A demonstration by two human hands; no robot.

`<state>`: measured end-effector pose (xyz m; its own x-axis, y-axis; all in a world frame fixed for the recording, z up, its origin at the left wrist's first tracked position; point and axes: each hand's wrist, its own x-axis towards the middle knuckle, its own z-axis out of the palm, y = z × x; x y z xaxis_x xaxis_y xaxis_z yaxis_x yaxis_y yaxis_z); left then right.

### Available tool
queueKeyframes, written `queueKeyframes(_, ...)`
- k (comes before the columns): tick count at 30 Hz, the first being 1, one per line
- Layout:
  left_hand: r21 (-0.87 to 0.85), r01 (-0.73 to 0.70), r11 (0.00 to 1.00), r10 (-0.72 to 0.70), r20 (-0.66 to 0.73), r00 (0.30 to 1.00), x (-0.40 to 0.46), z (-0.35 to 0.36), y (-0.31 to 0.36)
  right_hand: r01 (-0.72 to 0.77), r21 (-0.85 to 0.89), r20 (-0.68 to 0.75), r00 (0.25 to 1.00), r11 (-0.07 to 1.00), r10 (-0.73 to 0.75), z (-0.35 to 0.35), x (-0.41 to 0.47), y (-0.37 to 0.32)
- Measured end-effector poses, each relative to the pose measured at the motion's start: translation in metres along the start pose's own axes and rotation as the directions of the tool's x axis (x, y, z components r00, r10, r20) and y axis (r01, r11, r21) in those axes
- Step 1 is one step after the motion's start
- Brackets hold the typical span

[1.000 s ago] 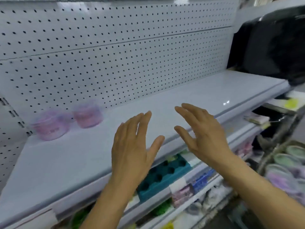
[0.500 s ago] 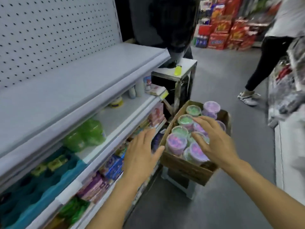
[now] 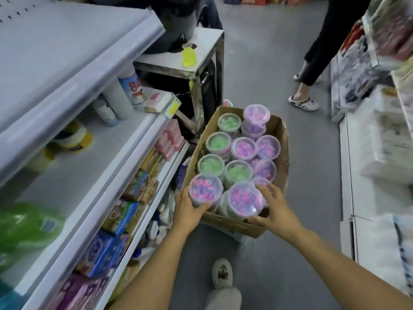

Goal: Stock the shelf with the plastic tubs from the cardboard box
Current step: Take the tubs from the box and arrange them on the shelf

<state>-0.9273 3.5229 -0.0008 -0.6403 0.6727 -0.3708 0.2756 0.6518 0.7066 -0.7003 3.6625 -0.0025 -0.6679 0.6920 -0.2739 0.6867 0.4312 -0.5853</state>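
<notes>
Head view looks down at a cardboard box (image 3: 280,139) sitting on the grey floor at about three o'clock from the white shelf (image 3: 67,52). I see my left hand (image 3: 186,212) curled around the near-left pink tub (image 3: 205,190), fingers wrapping its side at the box's near-left corner. My right hand (image 3: 271,208) grips the neighbouring purple-pink tub (image 3: 244,199), thumb under its near edge and fingers over its far rim at roughly two o'clock. Green tubs (image 3: 211,164) and more pink ones fill the box beyond, toward twelve o'clock, lids up and packed touching. A yellow bottle (image 3: 189,56) stands on a small metal table (image 3: 210,39) further off. Another person's legs (image 3: 312,63) stand at one o'clock.
</notes>
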Motion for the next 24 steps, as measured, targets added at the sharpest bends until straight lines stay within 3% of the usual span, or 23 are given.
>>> queueKeyframes(4,-0.271,0.234,0.934,-0.235,0.027,0.972,0.049,0.024,-0.026,-0.228,0.179,0.032,0.974,0.957,0.226,0.022,0.039,0.001)
queueKeyframes(7,-0.255,0.289,0.923,-0.287,0.047,0.957,0.066,0.026,-0.02,-0.352,0.182,0.047,0.936,0.918,0.349,0.028,0.065,0.004)
queueKeyframes(10,-0.193,0.362,0.912,-0.353,0.078,0.932,0.083,0.027,-0.025,-0.383,0.078,0.045,0.924,0.921,0.38,0.026,0.08,0.011)
queueKeyframes(14,-0.26,0.441,0.859,-0.422,0.128,0.897,0.121,0.051,-0.086,-0.369,0.071,0.053,0.929,0.927,0.366,0.017,0.091,0.014)
queueKeyframes(20,-0.445,0.536,0.717,-0.442,0.305,0.844,0.085,0.011,-0.006,-0.41,0.231,0.039,0.91,0.882,0.412,-0.001,0.095,0.006)
queueKeyframes(24,-0.554,0.479,0.68,-0.451,0.198,0.87,0.06,-0.006,0.005,-0.398,0.277,0.018,0.912,0.875,0.409,-0.032,0.096,-0.011)
